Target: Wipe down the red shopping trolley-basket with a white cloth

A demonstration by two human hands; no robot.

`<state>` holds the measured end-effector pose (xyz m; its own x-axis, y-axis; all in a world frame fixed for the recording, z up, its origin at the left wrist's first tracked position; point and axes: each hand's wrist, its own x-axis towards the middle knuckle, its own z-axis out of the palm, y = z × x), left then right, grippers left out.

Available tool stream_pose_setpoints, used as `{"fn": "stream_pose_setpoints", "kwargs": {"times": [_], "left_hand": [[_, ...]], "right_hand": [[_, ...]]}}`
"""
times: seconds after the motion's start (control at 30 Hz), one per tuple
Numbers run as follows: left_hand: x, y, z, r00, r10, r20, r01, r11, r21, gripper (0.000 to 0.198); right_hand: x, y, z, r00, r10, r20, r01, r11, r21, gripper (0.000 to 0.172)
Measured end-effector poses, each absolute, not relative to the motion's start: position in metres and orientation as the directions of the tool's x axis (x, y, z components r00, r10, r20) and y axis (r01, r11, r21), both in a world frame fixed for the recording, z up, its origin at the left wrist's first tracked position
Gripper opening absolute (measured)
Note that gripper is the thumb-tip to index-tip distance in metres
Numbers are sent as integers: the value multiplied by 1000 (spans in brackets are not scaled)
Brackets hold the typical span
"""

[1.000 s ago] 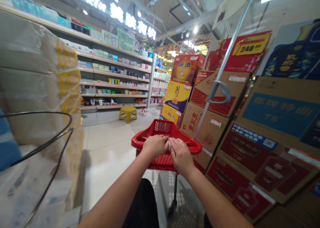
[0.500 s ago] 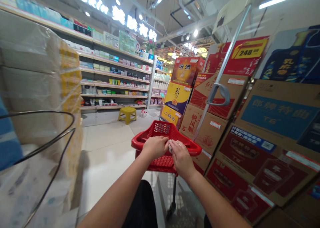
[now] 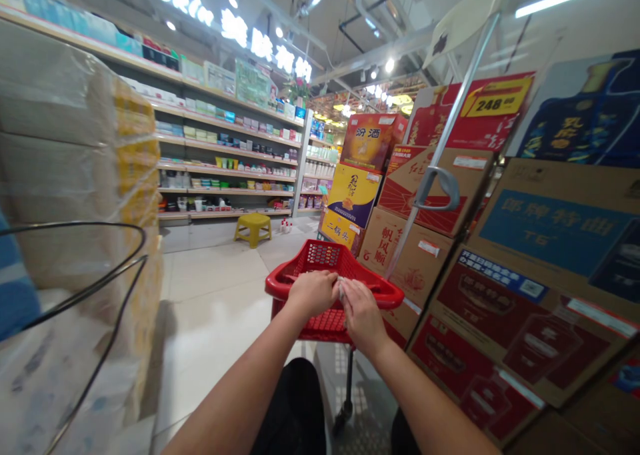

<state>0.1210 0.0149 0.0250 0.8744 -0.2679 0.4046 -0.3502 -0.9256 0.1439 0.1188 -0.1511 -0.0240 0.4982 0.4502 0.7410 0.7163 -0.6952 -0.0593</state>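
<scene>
A red plastic shopping cart point(image 3: 320, 258) stands in the aisle straight ahead of me. My left hand point(image 3: 313, 292) is closed over the near rim of the basket. My right hand point(image 3: 361, 314) is closed beside it, touching the left one. A small pale thing shows between the two hands; I cannot make out what it is. The basket's inside shows only red mesh.
Stacked liquor cartons point(image 3: 525, 268) line the right side close to the cart, with a slanted metal pole point(image 3: 440, 148) in front. Wrapped bulk packs point(image 3: 75, 195) fill the left. A yellow stool point(image 3: 254, 227) stands by the far shelves point(image 3: 225, 168). Pale floor tiles point(image 3: 215, 295) lie between.
The view has shifted slightly and the cart sits a little farther along the aisle. Both hands keep the same grip on the rim.
</scene>
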Motion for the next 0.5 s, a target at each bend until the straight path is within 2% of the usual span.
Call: {"fn": "stream_pose_setpoints", "kwargs": {"times": [0.07,0.23,0.4,0.5], "left_hand": [[119,16,26,874,-264,408,-347,-927,144,45],[115,16,27,889,-243,387,-321,-935,151,45],[113,20,29,883,-254,395,-333,-931,147,45],[112,24,29,868,-281,409,-358,-925,125,46]], "right_hand": [[121,-161,-24,515,433,740,708,-701,-82,40],[122,-168,-24,578,265,772,625,-752,-209,43],[116,-145,-19,530,364,766,715,-677,-172,40],[117,-148,-16,531,381,757,742,-641,-197,37]]}}
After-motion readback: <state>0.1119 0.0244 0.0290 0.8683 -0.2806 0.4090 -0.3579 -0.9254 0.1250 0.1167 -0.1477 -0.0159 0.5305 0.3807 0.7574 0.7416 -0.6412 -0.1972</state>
